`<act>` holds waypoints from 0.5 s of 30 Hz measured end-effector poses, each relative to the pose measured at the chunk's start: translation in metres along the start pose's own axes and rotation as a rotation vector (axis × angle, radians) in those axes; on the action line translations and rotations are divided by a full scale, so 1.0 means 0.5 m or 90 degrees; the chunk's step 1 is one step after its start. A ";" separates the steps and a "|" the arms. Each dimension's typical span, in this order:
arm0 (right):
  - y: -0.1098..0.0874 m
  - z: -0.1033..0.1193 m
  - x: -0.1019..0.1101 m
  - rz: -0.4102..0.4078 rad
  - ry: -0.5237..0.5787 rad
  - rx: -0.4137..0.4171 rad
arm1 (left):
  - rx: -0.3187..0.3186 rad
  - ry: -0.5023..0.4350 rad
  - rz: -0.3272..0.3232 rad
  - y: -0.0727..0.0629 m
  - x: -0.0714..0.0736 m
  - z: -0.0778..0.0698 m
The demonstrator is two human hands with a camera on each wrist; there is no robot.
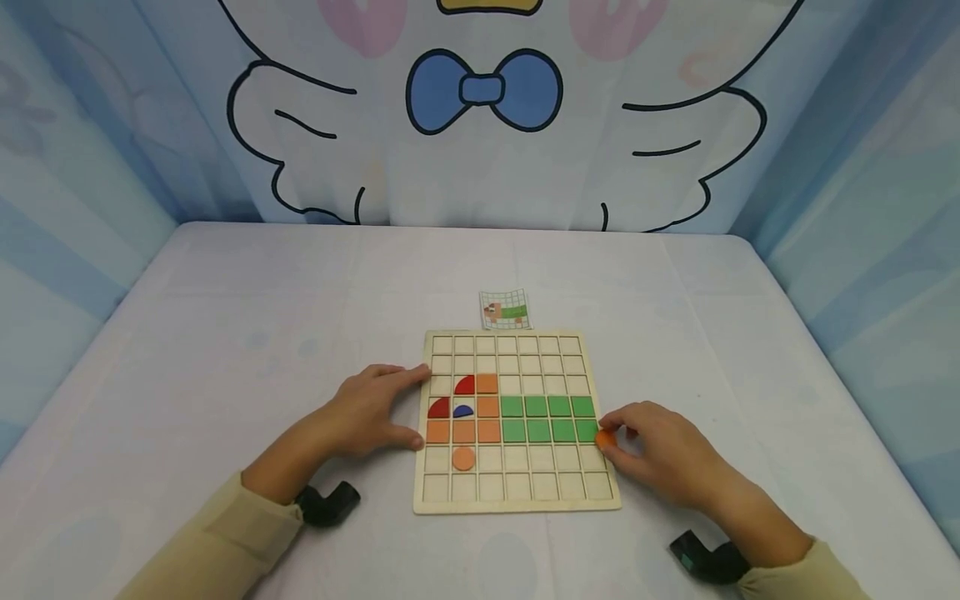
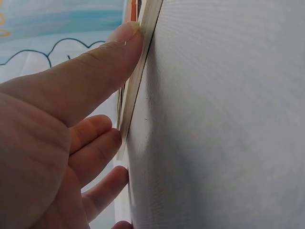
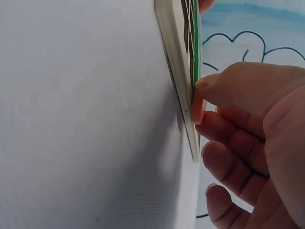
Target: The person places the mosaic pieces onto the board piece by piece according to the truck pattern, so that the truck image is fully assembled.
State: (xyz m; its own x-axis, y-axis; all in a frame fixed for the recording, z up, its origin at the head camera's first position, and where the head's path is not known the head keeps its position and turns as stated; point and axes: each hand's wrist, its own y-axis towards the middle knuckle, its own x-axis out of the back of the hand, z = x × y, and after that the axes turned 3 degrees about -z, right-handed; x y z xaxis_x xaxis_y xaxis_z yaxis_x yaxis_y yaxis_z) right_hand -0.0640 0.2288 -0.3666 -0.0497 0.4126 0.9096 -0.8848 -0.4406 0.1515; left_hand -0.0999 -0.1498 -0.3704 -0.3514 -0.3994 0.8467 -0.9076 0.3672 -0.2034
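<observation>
A square wooden grid board (image 1: 517, 505) lies on the table, partly filled with flat pieces: green squares (image 1: 537, 407), orange squares (image 1: 487, 383), red quarter-rounds (image 1: 439, 407), a small blue half-round (image 1: 463, 411) and an orange round piece (image 1: 463, 458). My left hand (image 1: 367, 412) rests at the board's left edge, its thumb and fingers spread, touching the rim. My right hand (image 1: 663, 450) pinches an orange piece (image 3: 198, 110) between thumb and forefinger at the board's right edge, beside the lower green row. The fingers partly cover that piece.
A small picture card (image 1: 505, 309) with a gridded animal pattern lies just beyond the board's far edge. Pale cloth covers the table (image 1: 300, 283). Patterned curtains (image 1: 480, 183) stand behind and at both sides. Black wrist cameras (image 1: 328, 504) sit on both wrists.
</observation>
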 end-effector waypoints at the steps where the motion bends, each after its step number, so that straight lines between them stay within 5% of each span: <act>1: 0.000 0.001 0.000 0.000 0.000 0.002 | 0.001 0.000 0.000 0.000 0.000 0.000; 15: 0.009 0.029 -0.005 0.027 -0.018 0.025 | 0.008 -0.003 0.001 0.000 0.000 -0.001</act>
State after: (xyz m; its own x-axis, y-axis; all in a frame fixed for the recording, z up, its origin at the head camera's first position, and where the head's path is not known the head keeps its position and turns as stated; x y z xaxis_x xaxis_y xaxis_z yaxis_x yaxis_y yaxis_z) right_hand -0.0611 0.2145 -0.3626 -0.0732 0.3705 0.9259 -0.8634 -0.4882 0.1271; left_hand -0.0999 -0.1496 -0.3700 -0.3545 -0.4026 0.8440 -0.9096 0.3578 -0.2114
